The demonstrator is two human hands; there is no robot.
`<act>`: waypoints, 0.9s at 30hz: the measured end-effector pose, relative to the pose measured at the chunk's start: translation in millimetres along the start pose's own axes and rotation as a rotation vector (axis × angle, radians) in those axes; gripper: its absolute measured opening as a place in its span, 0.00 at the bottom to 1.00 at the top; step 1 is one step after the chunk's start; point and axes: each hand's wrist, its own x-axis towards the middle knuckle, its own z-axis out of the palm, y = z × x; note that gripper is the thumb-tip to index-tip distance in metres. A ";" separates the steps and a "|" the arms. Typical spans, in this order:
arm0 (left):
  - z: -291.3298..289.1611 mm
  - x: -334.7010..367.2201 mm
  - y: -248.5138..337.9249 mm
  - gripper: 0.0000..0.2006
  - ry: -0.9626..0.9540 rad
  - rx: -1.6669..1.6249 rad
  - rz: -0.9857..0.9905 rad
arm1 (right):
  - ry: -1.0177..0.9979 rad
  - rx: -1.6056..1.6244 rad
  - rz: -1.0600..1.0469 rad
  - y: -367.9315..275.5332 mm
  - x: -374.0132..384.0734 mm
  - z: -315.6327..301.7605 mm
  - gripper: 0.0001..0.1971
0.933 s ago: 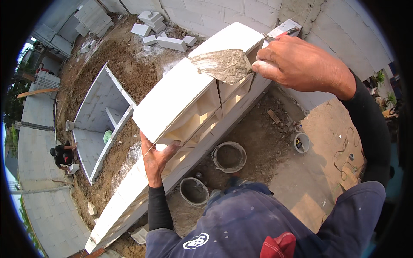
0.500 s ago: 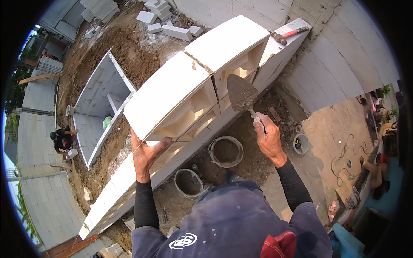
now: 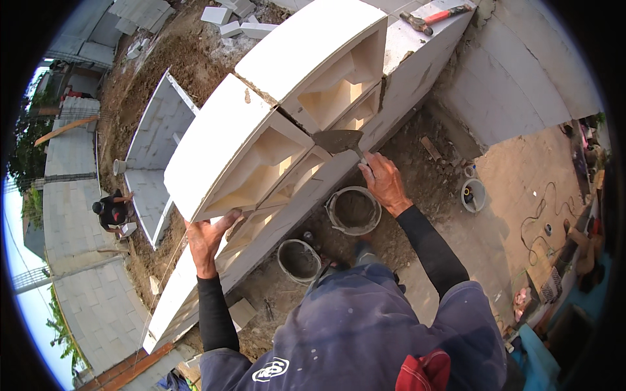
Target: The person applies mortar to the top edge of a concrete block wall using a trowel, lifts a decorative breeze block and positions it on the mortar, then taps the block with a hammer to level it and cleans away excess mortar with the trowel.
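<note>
My left hand (image 3: 206,246) grips the near lower corner of a large white block with recessed openings (image 3: 222,150), its thumb on the hollowed face; the other fingers are partly hidden. A similar white block (image 3: 319,49) stands beyond it, a narrow dark joint between the two. In my right hand (image 3: 386,182) is a pointing trowel (image 3: 339,141), held by its handle. Its grey, mortar-stained blade is tilted at the lower end of that joint; I cannot tell whether it touches. Both blocks rest on a white block wall (image 3: 293,203).
A hammer (image 3: 417,23) with a red handle lies on the wall's far end. Buckets of grey mortar (image 3: 354,210) (image 3: 300,260) stand below the wall, and a white bucket (image 3: 473,195) farther right. A string runs along the near-left side. Another person (image 3: 114,212) crouches far left.
The trowel has moved down and left toward the joint, and its blade has turned from flat-on to a steep tilt. My left hand stays on the block's corner. The whole view has shifted.
</note>
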 end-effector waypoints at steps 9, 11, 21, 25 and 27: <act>-23.0 -6.1 -35.8 0.38 0.016 0.286 0.020 | -0.052 0.192 0.402 1.3 -121.8 14.0 0.17; -7.9 4.8 -5.8 0.44 -0.045 0.126 -0.044 | -0.017 0.131 0.449 10.1 -154.5 13.9 0.20; 6.9 5.8 -25.9 0.57 -0.122 0.467 0.259 | 0.306 0.677 0.908 26.4 -116.4 -122.7 0.22; 23.5 10.9 -36.9 0.49 -0.057 0.536 0.318 | 0.336 0.760 0.602 -25.8 -11.7 -233.1 0.20; 38.6 15.3 -43.8 0.58 -0.039 0.516 0.315 | 0.319 0.679 0.433 -77.7 50.1 -275.8 0.18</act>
